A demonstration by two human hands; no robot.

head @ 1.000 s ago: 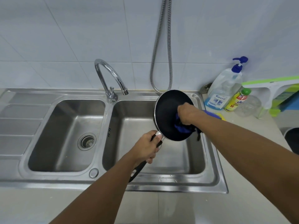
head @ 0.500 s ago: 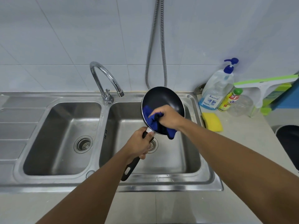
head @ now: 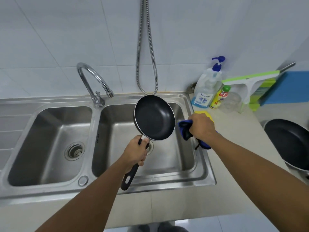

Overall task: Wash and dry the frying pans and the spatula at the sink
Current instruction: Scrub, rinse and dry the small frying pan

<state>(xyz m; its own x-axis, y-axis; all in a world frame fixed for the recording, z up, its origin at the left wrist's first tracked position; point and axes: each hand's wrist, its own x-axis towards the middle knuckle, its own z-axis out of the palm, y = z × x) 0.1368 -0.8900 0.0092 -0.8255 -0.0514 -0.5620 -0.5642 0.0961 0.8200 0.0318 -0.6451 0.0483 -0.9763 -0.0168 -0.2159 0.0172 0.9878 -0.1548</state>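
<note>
A small black frying pan (head: 154, 117) is held tilted over the right basin of the steel sink (head: 203, 166), its inside facing me. My left hand (head: 136, 150) grips its black handle near the pan. My right hand (head: 201, 125) clutches a crumpled blue cloth (head: 184, 129) just right of the pan, over the sink's right rim and apart from the pan. A second, larger black frying pan (head: 289, 143) rests on the counter at the far right, partly cut off. No spatula is in view.
A curved tap (head: 93, 79) stands between the two basins, and a metal hose (head: 147, 47) hangs on the tiled wall. A yellow sponge (head: 203, 113), a pump soap bottle (head: 207, 86), a yellow bottle (head: 219, 97) and a green-and-white squeegee (head: 250, 81) sit on the counter to the right.
My right hand has pulled the blue cloth out of the pan and moved it right to the sink's rim. The pan's inside now shows fully; my left hand keeps hold of the handle.
</note>
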